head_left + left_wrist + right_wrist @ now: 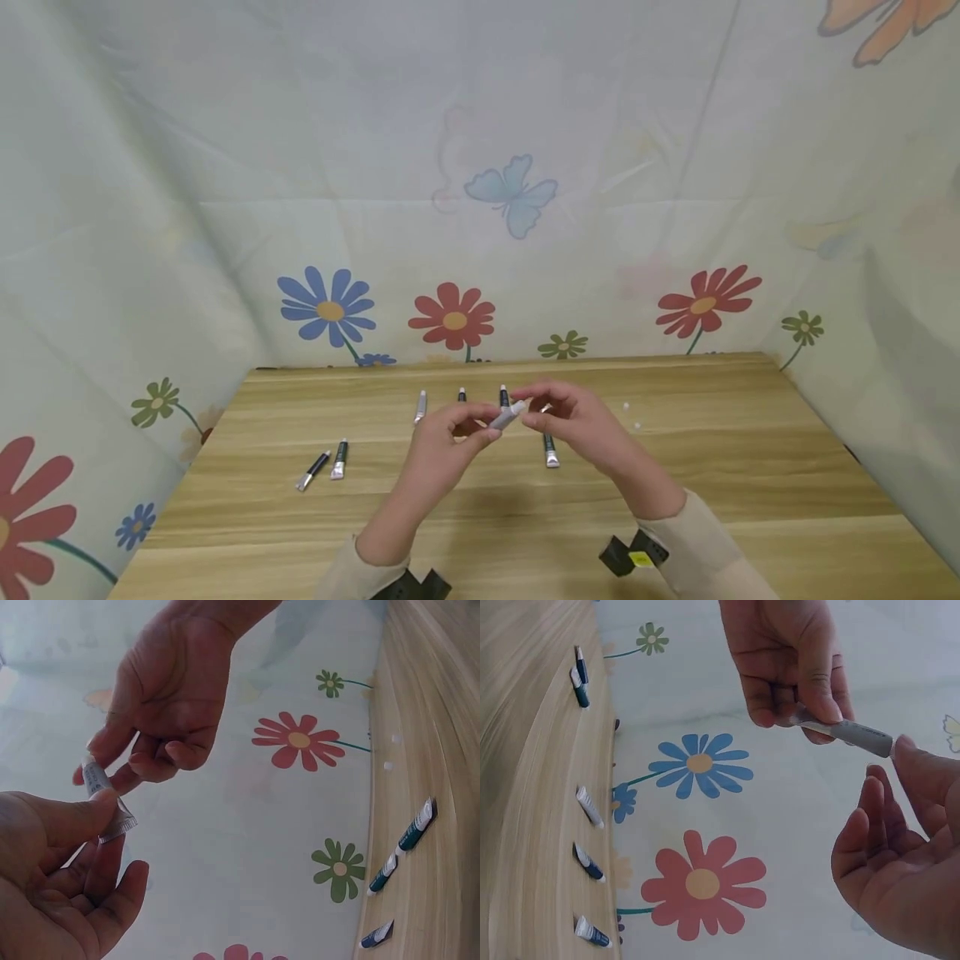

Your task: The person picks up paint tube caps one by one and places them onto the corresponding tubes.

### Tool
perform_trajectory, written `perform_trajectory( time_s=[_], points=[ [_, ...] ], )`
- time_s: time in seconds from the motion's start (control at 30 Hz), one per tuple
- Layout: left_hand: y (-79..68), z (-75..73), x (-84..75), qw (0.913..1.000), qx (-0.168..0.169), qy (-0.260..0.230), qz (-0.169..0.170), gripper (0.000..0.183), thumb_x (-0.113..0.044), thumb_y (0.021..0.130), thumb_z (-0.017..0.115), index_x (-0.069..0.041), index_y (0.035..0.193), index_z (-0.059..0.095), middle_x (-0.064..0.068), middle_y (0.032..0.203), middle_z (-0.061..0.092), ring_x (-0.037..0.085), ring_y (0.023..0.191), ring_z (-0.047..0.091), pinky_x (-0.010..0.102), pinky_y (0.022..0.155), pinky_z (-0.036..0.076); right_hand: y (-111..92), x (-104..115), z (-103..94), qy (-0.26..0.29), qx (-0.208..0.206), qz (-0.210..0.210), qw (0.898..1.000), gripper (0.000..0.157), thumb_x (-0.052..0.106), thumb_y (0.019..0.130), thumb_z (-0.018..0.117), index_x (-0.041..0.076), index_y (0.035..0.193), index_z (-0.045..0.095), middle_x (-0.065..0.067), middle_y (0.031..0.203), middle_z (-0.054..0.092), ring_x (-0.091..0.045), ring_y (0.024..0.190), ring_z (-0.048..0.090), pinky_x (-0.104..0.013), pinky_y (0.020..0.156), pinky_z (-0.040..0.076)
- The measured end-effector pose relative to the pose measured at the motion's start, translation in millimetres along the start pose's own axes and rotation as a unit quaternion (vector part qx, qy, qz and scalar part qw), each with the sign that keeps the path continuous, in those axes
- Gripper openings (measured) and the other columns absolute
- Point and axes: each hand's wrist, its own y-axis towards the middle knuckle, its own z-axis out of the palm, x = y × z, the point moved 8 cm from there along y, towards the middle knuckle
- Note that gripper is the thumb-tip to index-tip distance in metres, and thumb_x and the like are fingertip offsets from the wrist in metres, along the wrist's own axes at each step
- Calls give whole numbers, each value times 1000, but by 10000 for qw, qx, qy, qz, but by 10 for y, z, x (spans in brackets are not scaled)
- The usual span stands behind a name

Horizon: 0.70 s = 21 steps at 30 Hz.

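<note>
Above the table, my left hand [442,442] pinches a small grey paint tube [506,416] near its flat crimped end, between thumb and fingers. In the left wrist view the tube's silver end shows beside the thumb, and its white cap [88,760] points up at the other hand. The thumb and forefinger of my right hand [581,425] pinch the cap end, while its other fingers curl loosely below, as the right wrist view shows. A dark green tube [551,451] lies on the table under the right hand, partly covered by it.
Several more paint tubes lie on the wooden table [675,517]: a grey one [422,406] and dark ones at the back, a dark blue tube [312,471] and a green tube [340,459] at left. Two tiny white pieces [637,426] lie right. Flowered cloth [600,250] hangs behind.
</note>
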Motion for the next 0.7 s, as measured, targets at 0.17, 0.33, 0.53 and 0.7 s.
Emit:
perform_trajectory(
  time_s=[0.17,0.33,0.53,0.7],
  points=[
    [-14,7,7,10000,37,-32,-4,15,-9,90,77,-9,105,79,7,103,78,12,84,67,27,78,58,12,-5,-9,29,-68,131,9999,22,12,98,68,-5,112,67,-19,111,67,-14,93,62,-24,82,55],
    [-22,12,22,10000,56,-47,-64,15,-9,91,76,-9,106,78,7,104,78,12,84,68,19,74,54,11,-9,-7,101,-51,124,9999,25,7,98,67,-7,118,66,-23,114,68,-11,93,63,-22,83,56],
    [-32,11,47,9999,52,-40,-159,15,-10,90,77,-11,105,78,6,103,77,12,84,67,19,72,53,15,-41,-10,40,-118,213,9997,20,11,97,70,-4,111,68,-18,108,68,-13,90,62,-21,80,55],
    [-35,35,41,9999,156,30,-61,15,-11,90,78,-10,105,78,6,104,77,13,85,66,19,73,54,1,-41,8,112,-19,132,9998,22,7,98,67,-6,116,68,-24,113,68,-13,91,62,-22,81,56]
  ],
)
